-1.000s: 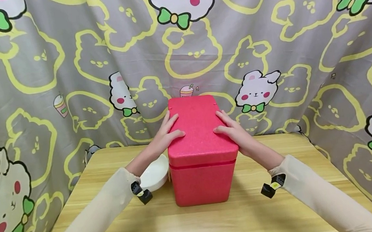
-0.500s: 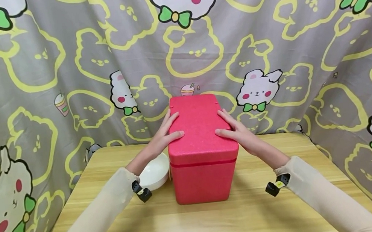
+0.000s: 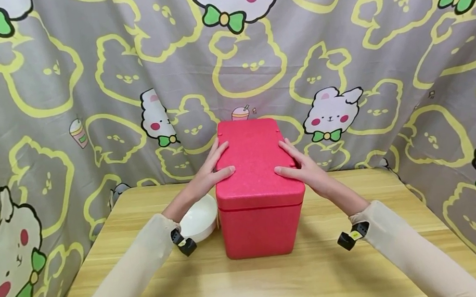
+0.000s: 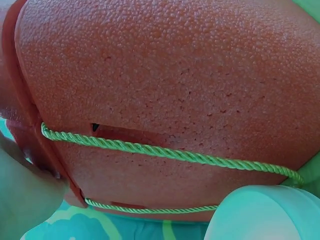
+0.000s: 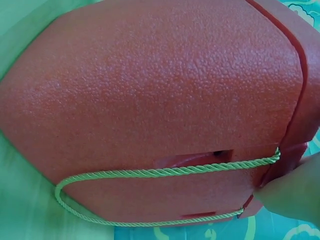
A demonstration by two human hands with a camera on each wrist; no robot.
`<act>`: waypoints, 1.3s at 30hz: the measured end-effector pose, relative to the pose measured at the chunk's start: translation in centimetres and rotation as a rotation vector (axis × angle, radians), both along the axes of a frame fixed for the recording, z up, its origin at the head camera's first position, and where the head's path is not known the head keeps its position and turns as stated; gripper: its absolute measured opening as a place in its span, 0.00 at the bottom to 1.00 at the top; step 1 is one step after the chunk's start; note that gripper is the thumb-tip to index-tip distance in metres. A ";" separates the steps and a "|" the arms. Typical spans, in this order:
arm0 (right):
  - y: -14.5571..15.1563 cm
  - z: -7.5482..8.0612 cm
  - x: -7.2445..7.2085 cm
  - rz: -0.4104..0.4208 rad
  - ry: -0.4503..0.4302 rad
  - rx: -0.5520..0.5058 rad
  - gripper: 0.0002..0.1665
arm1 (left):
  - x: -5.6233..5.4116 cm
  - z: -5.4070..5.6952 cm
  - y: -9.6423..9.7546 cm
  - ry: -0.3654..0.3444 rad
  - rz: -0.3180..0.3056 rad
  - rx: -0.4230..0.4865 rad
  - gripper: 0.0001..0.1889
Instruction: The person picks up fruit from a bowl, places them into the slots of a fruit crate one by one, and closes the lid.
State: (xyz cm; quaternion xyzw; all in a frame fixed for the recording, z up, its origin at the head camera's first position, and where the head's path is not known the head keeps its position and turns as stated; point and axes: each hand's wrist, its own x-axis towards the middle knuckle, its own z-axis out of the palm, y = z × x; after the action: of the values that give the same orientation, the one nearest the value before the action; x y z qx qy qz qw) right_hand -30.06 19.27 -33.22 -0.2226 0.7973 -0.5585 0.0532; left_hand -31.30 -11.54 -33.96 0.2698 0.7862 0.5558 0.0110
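A tall red foam box (image 3: 264, 230) stands upright on the wooden table, topped by a red lid (image 3: 253, 166). A thin dark seam runs between lid and box at the front. My left hand (image 3: 206, 175) lies against the lid's left edge, its thumb on the top face and its other fingers along the side. On the opposite edge, my right hand (image 3: 307, 168) presses in much the same way, fingers fairly straight. Twisted cord (image 4: 170, 155) hangs along the box's left side, and another cord (image 5: 165, 172) loops along its right side. Part of each hand is hidden behind the lid.
A white bowl (image 3: 199, 218) sits on the table (image 3: 252, 287) close to the box's left side, partly behind my left forearm. Patterned grey curtains (image 3: 176, 53) hang around the back and both sides of the table.
The gap between the lid and the box has narrowed as the lid sank slightly. Both hands stay on the lid's edges. The view has shifted a little.
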 end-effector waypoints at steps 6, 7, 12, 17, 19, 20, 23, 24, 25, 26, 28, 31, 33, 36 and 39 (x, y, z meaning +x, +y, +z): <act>0.5 0.2 -0.3 0.004 0.029 0.072 0.52 | 0.1 0.3 -0.3 0.020 -0.023 -0.033 0.45; 0.6 0.3 -0.3 0.005 0.031 0.092 0.53 | 0.2 0.5 -0.4 0.029 -0.017 -0.057 0.45; 1.3 0.6 -0.2 0.067 0.027 0.190 0.59 | 0.3 0.9 -1.1 0.052 -0.016 -0.174 0.53; 1.7 0.5 -0.1 0.118 0.052 0.213 0.62 | 0.2 0.4 -1.5 0.030 -0.060 -0.162 0.55; 1.7 0.5 -0.1 0.115 0.078 0.221 0.62 | 0.1 0.1 -1.6 0.040 -0.069 -0.140 0.55; 1.7 0.4 -0.1 0.114 0.088 0.223 0.63 | 0.2 0.0 -1.5 0.044 -0.073 -0.129 0.55; 1.8 0.5 -0.1 0.118 0.105 0.226 0.64 | 0.1 -0.3 -1.5 0.057 -0.082 -0.105 0.56; 1.8 0.5 -0.1 0.122 0.107 0.226 0.64 | 0.1 -0.3 -1.5 0.058 -0.084 -0.101 0.56; 1.8 0.6 -0.1 0.126 0.106 0.228 0.65 | 0.1 -0.3 -1.6 0.059 -0.086 -0.099 0.56; 1.8 0.7 -0.2 0.131 0.105 0.232 0.65 | 0.0 -0.3 -1.5 0.061 -0.086 -0.101 0.56; 1.9 1.0 -0.4 0.137 0.112 0.258 0.65 | 0.0 0.0 -1.6 0.076 -0.082 -0.128 0.56; 2.1 1.4 -0.9 0.158 0.125 0.305 0.66 | -0.2 0.7 -1.7 0.112 -0.050 -0.224 0.56; 2.3 1.6 -1.3 0.170 0.139 0.335 0.67 | -0.2 1.3 -1.8 0.138 -0.025 -0.299 0.57; 2.6 1.6 -1.7 0.189 0.141 0.352 0.68 | -0.3 1.6 -1.9 0.140 -0.009 -0.372 0.57; 2.8 1.5 -1.8 0.199 0.128 0.352 0.69 | -0.3 1.5 -1.9 0.114 -0.020 -0.378 0.57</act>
State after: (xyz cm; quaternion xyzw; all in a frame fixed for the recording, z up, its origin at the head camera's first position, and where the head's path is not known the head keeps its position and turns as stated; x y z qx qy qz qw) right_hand -31.82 22.03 -31.74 -0.3228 0.8582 -0.3875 0.0954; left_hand -31.60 -13.46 -32.51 0.3018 0.8732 0.3820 0.0227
